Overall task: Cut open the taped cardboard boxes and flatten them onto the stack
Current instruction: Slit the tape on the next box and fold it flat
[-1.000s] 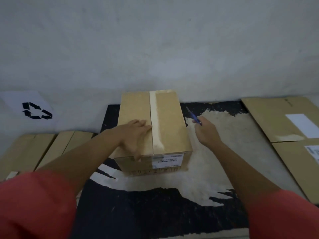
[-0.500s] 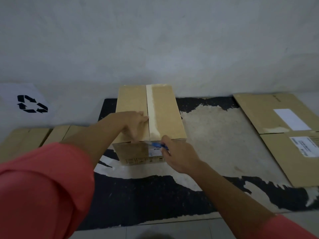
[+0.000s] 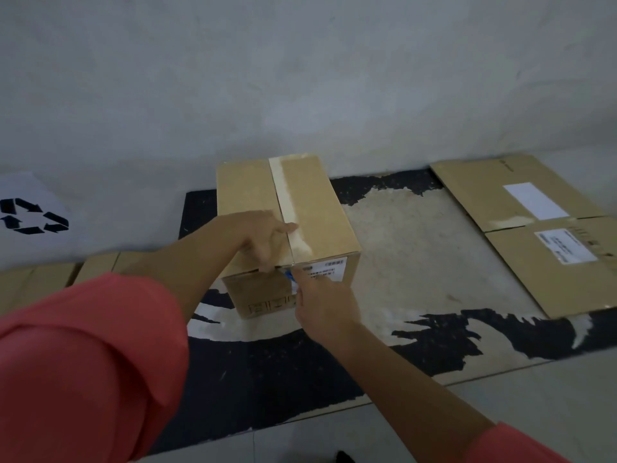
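A closed brown cardboard box [image 3: 310,202] stands on a worn black mat [image 3: 267,379] by the wall. A strip of pale tape [image 3: 288,208] runs along its top seam and down the near face. My left hand [image 3: 263,237] rests flat on the top's near left part, thumb hooked over the front edge. My right hand [image 3: 320,304] grips a blue cutter [image 3: 289,275], its tip at the top front edge where the tape bends over. A white label [image 3: 325,268] sits on the box's front face.
Flattened cardboard sheets [image 3: 541,235] with white labels lie at the right. More flat cardboard [image 3: 50,279] lies at the left by the wall. A white sheet with a black recycling sign [image 3: 31,220] leans at the far left. Pale floor tiles [image 3: 500,396] border the mat in front.
My right hand has swung the blue cutter from the box's right side round to its front top edge at the tape. My left hand has stayed on the box top.
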The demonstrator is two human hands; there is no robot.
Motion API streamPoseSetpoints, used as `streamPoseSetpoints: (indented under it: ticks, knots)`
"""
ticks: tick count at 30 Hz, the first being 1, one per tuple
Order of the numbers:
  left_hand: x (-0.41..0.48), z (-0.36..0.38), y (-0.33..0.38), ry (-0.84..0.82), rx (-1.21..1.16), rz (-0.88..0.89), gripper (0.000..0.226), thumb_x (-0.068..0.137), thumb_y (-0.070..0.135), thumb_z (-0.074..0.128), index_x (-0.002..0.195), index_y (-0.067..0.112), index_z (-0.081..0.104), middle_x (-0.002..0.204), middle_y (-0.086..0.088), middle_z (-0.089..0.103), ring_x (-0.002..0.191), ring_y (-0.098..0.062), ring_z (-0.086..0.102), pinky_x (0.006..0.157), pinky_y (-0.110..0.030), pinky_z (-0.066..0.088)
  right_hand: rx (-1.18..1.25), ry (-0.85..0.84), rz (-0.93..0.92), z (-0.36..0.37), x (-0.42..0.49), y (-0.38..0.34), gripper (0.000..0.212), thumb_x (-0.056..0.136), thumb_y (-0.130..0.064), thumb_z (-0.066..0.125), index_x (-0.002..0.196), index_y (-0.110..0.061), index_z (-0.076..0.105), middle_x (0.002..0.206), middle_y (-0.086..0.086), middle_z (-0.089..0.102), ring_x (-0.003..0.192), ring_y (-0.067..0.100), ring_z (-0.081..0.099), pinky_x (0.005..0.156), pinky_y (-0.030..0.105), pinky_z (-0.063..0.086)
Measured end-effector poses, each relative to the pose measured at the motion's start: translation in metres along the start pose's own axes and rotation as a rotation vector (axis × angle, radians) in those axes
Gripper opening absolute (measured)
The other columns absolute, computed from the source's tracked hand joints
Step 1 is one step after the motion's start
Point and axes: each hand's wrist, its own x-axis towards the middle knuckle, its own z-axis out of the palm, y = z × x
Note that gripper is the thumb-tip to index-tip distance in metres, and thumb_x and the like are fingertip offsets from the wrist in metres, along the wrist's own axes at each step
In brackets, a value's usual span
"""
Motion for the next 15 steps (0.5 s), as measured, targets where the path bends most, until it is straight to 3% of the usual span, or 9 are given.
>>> streamPoseSetpoints:
  ticks: [5, 9, 15]
  knots:
    - [-0.001, 0.001, 0.000, 0.011, 0.005, 0.002, 0.113, 0.069, 0.030, 0.083, 0.153, 0.037, 0.008, 0.139, -0.006, 0.028, 0.126, -0.028, 0.037, 0.101, -0.037, 0.040, -0.052, 0.010, 0.094, -0.003, -0.010, -0.001, 0.048, 0.101, -0.024, 0.034, 0.147, -0.027, 0.023, 0.103, 0.009, 0.059, 0.079, 0.023, 0.056, 0.062, 0.030, 0.037]
    - [-0.004, 0.001, -0.001, 0.003, 0.009, 0.010, 0.112, 0.071, 0.030, 0.081, 0.153, 0.036, 0.005, 0.141, -0.008, 0.026, 0.129, -0.030, 0.034, 0.103, -0.040, 0.038, -0.110, 0.044, 0.238, -0.013, -0.007, 0.027, 0.042, 0.100, -0.023, 0.036, 0.141, -0.026, 0.028, 0.089, 0.003, 0.055, 0.061, 0.014, 0.047, 0.054, 0.026, 0.038]
    - [-0.002, 0.003, 0.000, 0.000, 0.093, 0.008, 0.112, 0.074, 0.037, 0.078, 0.152, 0.039, -0.002, 0.152, -0.013, 0.013, 0.135, -0.034, 0.026, 0.107, -0.044, 0.034, -0.192, 0.023, 0.203, -0.031, -0.006, 0.055, 0.035, 0.100, -0.029, 0.031, 0.134, -0.027, 0.038, 0.084, -0.001, 0.059, 0.059, 0.013, 0.052, 0.051, 0.025, 0.042]
